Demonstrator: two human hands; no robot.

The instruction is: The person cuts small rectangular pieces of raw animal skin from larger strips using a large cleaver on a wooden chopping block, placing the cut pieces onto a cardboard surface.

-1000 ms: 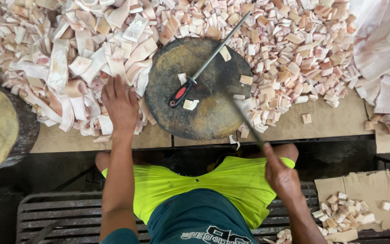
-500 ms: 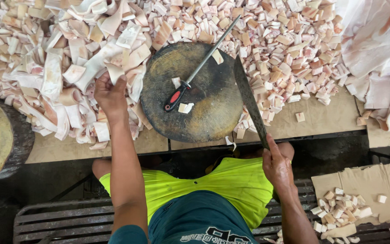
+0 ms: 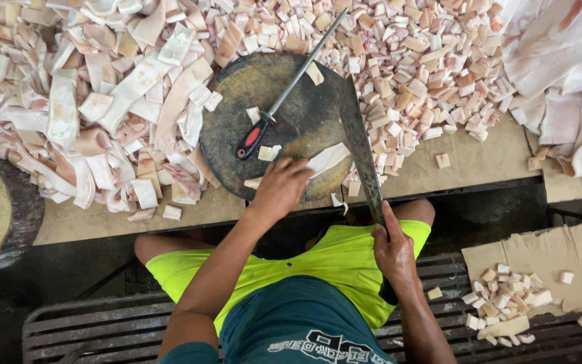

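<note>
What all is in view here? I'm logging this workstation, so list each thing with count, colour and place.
Chopping block: one, dark, round, centre of the bench.
Sharpening steel: one, grey rod with a red and black handle, lying across the block.
Strip: one, pale, on the block under the left hand.
Cleaver: one, dark long blade, right edge of the block.
Long strips: many, white and pink, piled on the left.
Cut cubes: many, cream and pink, heaped on the right.
Cardboard sheet: one, brown, lower right, with a few cubes on it.
Left hand: on the strip.
Right hand: gripping the cleaver.
</note>
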